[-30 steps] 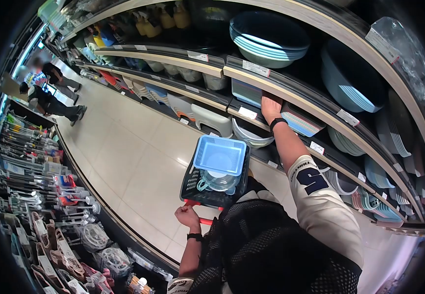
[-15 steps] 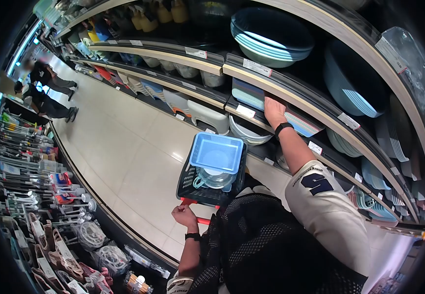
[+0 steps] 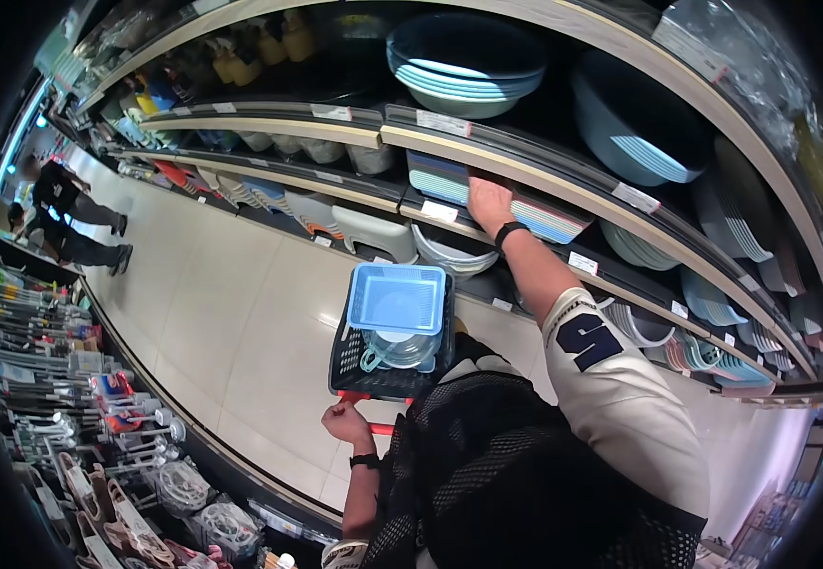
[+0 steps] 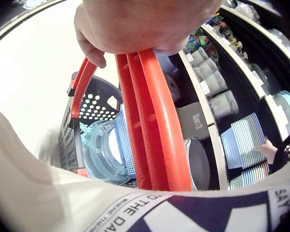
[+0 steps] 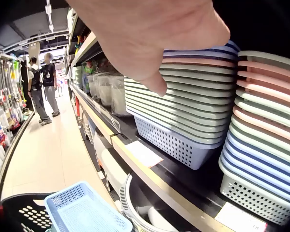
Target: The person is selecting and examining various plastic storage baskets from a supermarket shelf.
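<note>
My left hand [image 3: 347, 424] grips the red handle [image 4: 154, 121] of a black shopping basket [image 3: 343, 360]. In that basket lies a light-blue perforated plastic basket [image 3: 396, 298], on top of a clear bluish round container [image 4: 104, 152]. My right hand [image 3: 492, 202] reaches onto the shelf, at a tall stack of nested plastic baskets [image 5: 183, 113] in green, blue and pink-brown. From the right wrist, its thumb overlaps the upper rims at the near side, while the other fingers are mostly hidden. A second mixed-colour stack [image 5: 261, 121] stands right beside it.
Large nested basins [image 3: 463, 76] fill the shelf above. Below are a grey stool [image 3: 373, 234] and white basins [image 3: 454, 251]. A rack of hanging goods [image 3: 70, 351] lines the other side of the tiled aisle [image 3: 221, 294]. Two people [image 3: 74, 213] stand farther along it.
My right hand has drawn back a little from between the stacks toward the front of the baskets. The head view has shifted slightly; my left hand keeps its hold on the handle.
</note>
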### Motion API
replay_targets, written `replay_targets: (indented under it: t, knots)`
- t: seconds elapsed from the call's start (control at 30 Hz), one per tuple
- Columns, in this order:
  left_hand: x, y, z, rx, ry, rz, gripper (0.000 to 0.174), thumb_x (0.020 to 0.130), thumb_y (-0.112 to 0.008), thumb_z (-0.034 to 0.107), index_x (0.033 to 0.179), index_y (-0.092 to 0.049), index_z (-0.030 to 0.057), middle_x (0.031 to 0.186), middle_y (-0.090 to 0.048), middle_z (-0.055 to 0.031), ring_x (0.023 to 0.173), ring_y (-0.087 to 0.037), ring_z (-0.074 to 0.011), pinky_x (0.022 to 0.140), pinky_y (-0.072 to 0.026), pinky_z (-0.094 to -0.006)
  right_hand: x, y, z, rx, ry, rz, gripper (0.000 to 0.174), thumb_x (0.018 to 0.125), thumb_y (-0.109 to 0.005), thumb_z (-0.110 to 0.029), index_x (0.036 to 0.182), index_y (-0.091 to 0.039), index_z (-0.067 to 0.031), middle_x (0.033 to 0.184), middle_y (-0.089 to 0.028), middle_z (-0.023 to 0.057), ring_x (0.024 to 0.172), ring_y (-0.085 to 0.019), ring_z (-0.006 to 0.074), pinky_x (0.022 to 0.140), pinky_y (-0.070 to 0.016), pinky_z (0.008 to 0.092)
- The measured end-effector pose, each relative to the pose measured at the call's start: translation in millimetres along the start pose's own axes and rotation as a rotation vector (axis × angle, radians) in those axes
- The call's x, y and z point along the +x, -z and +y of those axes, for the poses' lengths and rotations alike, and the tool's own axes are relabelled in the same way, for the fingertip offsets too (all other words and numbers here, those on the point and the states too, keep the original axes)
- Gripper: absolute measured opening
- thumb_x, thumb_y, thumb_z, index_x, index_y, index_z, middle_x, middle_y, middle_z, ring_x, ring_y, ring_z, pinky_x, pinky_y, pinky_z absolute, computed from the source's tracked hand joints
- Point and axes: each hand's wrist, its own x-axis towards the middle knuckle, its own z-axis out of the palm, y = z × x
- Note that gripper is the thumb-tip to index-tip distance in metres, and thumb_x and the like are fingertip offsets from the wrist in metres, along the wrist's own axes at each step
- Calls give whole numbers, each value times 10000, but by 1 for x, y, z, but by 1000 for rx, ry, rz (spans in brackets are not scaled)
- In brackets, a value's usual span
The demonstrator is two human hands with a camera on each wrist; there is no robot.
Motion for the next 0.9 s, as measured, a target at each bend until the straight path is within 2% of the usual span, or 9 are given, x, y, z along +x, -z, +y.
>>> replay_targets:
  t: [0.27,0.33,0.4,0.47,0.5,0.57,0.63,0.83,0.9]
  knots:
    - [3,8,-3,13,16,-119,153,742,-713,19,829,-599,-35,967,-592,-173,827,-601,-286,821,-500,-388,-115,-9,2,45,291,316,751,758,-728,-227,1440,-452,-77,1295,-497,244,1287,-420,386,1122,-275,554]
    - [2,14,-9,14,-84,-193,188,739,-719,49,873,-615,-32,1124,-574,-207,1036,-577,-331,912,-480,-426,-171,-66,32,89,316,125,633,778,-708,-271,1362,-542,-91,1349,-498,205,1321,-400,378,1145,-242,563]
    - [-11,29,-2,165,-276,-143,213,756,-716,103,903,-632,-26,1204,-551,-218,1140,-523,-357,980,-432,-469,-234,-149,82,114,115,-608,621,781,-702,-385,1329,-596,-113,1388,-548,190,1341,-457,345,1117,-309,547]
    - [-19,43,5,317,-459,-85,248,773,-713,158,934,-648,-20,1283,-529,-229,1244,-469,-384,1049,-384,-511,-308,-179,127,126,86,-959,559,857,-582,-541,1102,-718,-58,1104,-698,208,1028,-661,366,892,-503,477]
    - [-20,49,7,428,-576,-138,299,797,-694,230,980,-664,-5,1314,-529,-220,1292,-423,-402,1087,-323,-544,-359,-301,205,246,321,-1138,563,889,-524,-576,1025,-747,-78,1017,-715,210,1027,-667,380,880,-501,484]
    - [-18,59,14,531,-689,-175,358,821,-674,303,1027,-680,9,1345,-528,-212,1339,-377,-419,1125,-262,-578,-434,-282,227,422,42,-993,441,927,-525,-471,1027,-739,-99,1005,-718,191,1086,-651,366,936,-491,486]
    - [-15,65,20,635,-834,-390,445,861,-632,432,1014,-722,23,1289,-594,-173,1300,-440,-382,1144,-227,-584,-426,-118,186,207,60,-1222,318,877,-585,-337,1033,-750,-114,1059,-707,201,1071,-667,358,914,-524,474]
    - [2,72,43,814,-1004,-819,690,893,-478,686,862,-774,64,1065,-703,-131,1153,-571,-313,1108,-291,-544,-476,-174,224,388,-162,-1042,271,754,-699,-303,930,-763,-106,914,-731,168,910,-709,333,808,-549,425]
    - [5,78,50,830,-1049,-1012,841,834,-413,818,853,-772,58,1002,-720,-132,1091,-624,-299,1021,-389,-486,-466,-179,211,532,-31,-453,234,771,-717,-285,892,-755,-89,872,-723,169,884,-697,351,777,-542,429]
